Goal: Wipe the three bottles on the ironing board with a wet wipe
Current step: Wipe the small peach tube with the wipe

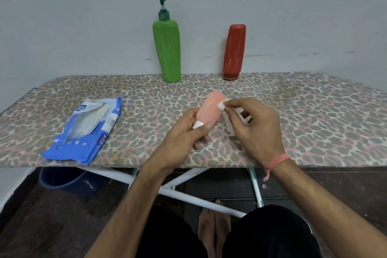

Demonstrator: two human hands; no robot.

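Observation:
My left hand (184,132) grips a small pink bottle (210,110) near its white cap, tilting it above the leopard-print ironing board (303,111). My right hand (255,125) pinches a white wet wipe (222,106) and presses it against the pink bottle's right side. A tall green pump bottle (167,52) stands upright at the board's far edge against the wall. To its right stands a red bottle (234,52), cap down.
A blue and white wet-wipe pack (83,134) lies open on the board's left part. Under the board are white crossed legs (184,184) and a dark blue bucket (62,180) at the left. A grey wall runs behind the board.

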